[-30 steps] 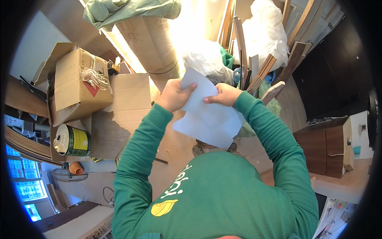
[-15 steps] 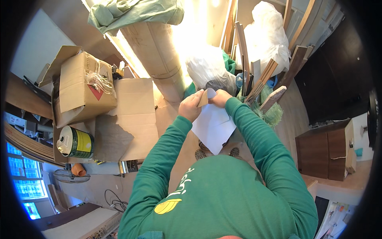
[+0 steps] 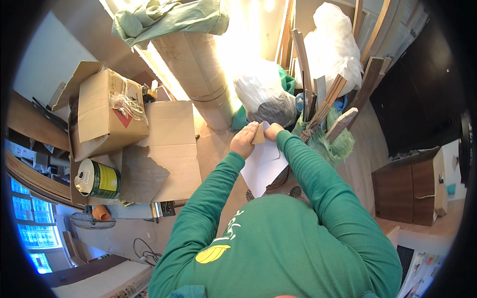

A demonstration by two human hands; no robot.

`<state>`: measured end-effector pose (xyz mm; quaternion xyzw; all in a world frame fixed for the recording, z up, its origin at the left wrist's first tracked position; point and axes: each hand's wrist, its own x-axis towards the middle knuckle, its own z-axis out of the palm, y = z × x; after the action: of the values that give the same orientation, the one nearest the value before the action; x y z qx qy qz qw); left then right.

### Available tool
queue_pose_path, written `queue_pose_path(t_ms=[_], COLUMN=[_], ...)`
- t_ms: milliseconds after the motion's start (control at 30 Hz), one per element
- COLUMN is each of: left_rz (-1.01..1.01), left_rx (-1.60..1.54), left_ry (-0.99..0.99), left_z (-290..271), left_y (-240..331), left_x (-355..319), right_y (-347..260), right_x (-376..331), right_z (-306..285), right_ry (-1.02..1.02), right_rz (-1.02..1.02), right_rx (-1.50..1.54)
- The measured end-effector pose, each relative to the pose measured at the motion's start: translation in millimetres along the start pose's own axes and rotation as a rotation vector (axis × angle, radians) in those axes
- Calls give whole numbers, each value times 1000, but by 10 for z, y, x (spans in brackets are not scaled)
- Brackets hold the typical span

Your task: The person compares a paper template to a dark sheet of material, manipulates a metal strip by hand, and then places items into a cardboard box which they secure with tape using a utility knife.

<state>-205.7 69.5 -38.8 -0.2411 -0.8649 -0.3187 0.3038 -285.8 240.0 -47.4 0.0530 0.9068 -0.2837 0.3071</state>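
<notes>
A creased white sheet (image 3: 259, 168) hangs in front of my body, its lower corner pointing down toward the floor. My left hand (image 3: 243, 141) is closed on a small flat tan piece (image 3: 258, 134) at the sheet's upper left; whether this is wood or card I cannot tell. Close by on the right, my right hand (image 3: 273, 132) pinches the sheet's top edge, where it curls up between the two hands. The fingertips of my right hand are mostly hidden.
An open cardboard box (image 3: 110, 104), a flattened carton (image 3: 169, 129) and a yellow-black can (image 3: 99, 179) are at left. Ahead stand a tall wrapped column (image 3: 194, 69) and a filled whitish bag (image 3: 261, 92). Wooden strips (image 3: 325, 107) rise at right, near a brown cabinet (image 3: 402, 188).
Both hands have come slightly lower in view. The white sheet has tilted and looks narrower, and my left fingers lie straighter along the tan piece.
</notes>
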Motion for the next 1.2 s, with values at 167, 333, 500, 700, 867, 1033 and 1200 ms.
queue_pose_path(t_ms=[167, 333, 500, 700, 867, 1033, 1200], left_rz=[-428, -877, 1, -250, -291, -303, -272], left_rx=[-188, -638, 311, 113, -33, -14, -272], left_ry=[-99, 157, 12, -571, -579, -595, -505], left_z=[-41, -242, -609, -654, -577, -578, -610], left_y=[90, -160, 199, 537, 509, 630, 652], left_x=[10, 279, 527, 617, 591, 504, 503], right_y=[188, -58, -86, -237, -189, -9, -57], right_x=[-85, -730, -1084, -1130, -1224, -1216, -1285], right_z=[23, -470, -736, -839, -788, -638, -598], right_ry=[-22, -217, -277, -330, -279, -319, -399], right_rz=[-103, -356, -343, -487, -406, -484, -581], right_rx=[3, -33, 313, 343, 330, 385, 338])
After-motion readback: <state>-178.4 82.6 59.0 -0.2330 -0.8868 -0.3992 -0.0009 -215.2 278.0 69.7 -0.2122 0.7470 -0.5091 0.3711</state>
